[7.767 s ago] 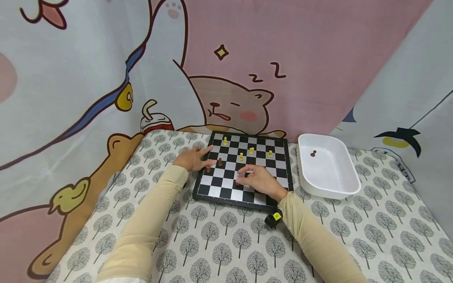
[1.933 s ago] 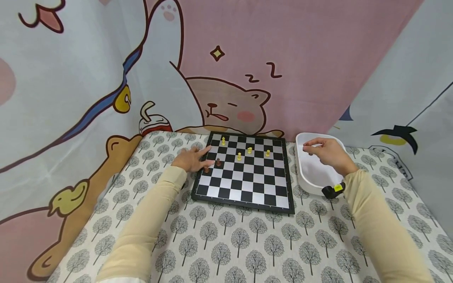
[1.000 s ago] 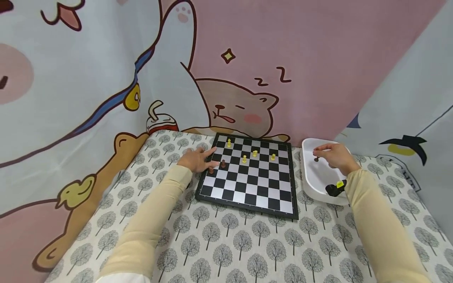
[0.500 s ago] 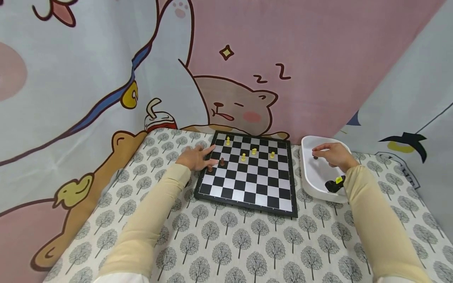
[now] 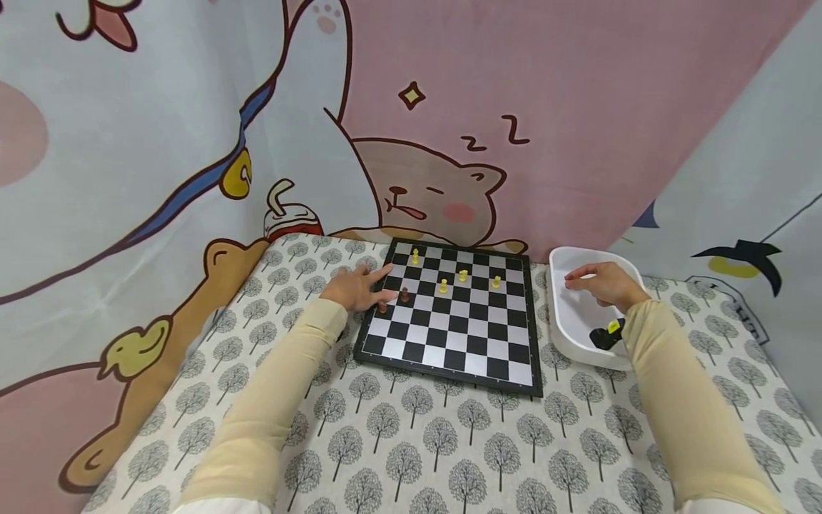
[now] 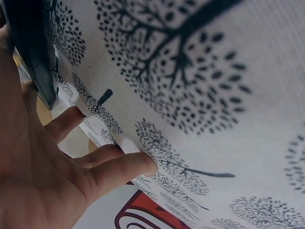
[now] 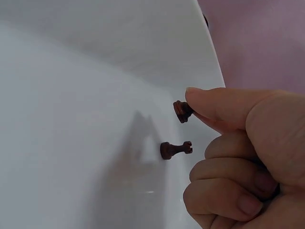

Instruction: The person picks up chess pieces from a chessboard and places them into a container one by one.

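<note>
My right hand (image 5: pixel 604 284) is over the white tub (image 5: pixel 565 341), thumb and forefinger pinching a dark brown chess piece (image 7: pixel 181 111). Only its round base shows in the right wrist view; its top is hidden by the fingers. Beside it in that view, a dark brown rook (image 7: pixel 175 150) is inside the tub, apart from the hand. My left hand (image 5: pixel 353 288) rests at the left edge of the black-and-white chessboard (image 5: pixel 443 340), fingers spread. Near its thumb are two dark brown pieces, one (image 5: pixel 404 294) on the board and another (image 5: pixel 382 307) closer to the edge.
Several yellow chess pieces stand on the far half of the board, among them a yellow knight (image 5: pixel 463 275) and another yellow piece (image 5: pixel 415 256) near the far left corner. A tree-print cloth (image 5: pixel 404 457) covers the table. A cartoon-print curtain (image 5: pixel 578 128) hangs behind.
My right hand has gone from the near part of the board to the tub on the right, bringing a dark chess piece. Lately it has barely moved. The left hand keeps its place.
</note>
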Demonstrator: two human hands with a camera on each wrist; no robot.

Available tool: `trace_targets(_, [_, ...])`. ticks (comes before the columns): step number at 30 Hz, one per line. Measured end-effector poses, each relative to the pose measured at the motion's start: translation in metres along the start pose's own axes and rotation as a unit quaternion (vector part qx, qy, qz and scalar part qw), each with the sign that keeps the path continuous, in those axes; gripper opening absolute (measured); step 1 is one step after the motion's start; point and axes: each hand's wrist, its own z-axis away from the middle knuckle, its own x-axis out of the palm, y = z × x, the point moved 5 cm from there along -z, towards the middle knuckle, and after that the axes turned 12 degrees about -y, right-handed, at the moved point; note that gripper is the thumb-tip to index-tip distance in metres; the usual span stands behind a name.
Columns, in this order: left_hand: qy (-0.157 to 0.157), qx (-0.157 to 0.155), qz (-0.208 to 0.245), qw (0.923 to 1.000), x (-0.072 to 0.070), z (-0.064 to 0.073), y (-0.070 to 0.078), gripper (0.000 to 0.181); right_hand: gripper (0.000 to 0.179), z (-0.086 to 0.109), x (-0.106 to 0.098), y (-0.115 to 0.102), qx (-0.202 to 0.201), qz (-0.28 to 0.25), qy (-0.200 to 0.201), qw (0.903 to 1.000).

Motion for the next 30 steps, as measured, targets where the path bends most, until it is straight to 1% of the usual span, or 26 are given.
trace_targets(4, [0.001, -0.001, 0.0, 1.0, -0.001, 0.0, 0.0, 0.078, 0.051, 0.001, 0.002, 0.003, 0.008, 0.006, -0.008, 0.9999])
trace_targets(12, [-0.005, -0.004, -0.006, 1.0, 0.001, 0.0, 0.001, 0.08, 0.052, -0.001, 0.001, 0.011, 0.02, 0.021, -0.007, 0.9995])
trace_targets(16, [-0.004, -0.001, -0.006, 1.0, 0.003, -0.002, 0.001, 0.08, 0.054, 0.0, 0.0, 0.01, 0.015, 0.022, -0.011, 0.9996])
trace_targets(22, [-0.002, 0.0, -0.006, 1.0, 0.003, -0.003, 0.0, 0.08, 0.053, 0.001, 0.001, 0.009, 0.03, 0.022, -0.02, 0.9991])
trace_targets(25, [-0.001, 0.0, -0.007, 1.0, 0.003, -0.003, 0.0, 0.08, 0.052, 0.001, 0.0, 0.008, 0.031, 0.024, -0.016, 0.9991])
trace_targets(30, [-0.001, -0.007, 0.001, 1.0, 0.001, 0.0, 0.0, 0.08, 0.049, 0.004, -0.005, -0.004, 0.015, 0.043, 0.008, 0.9989])
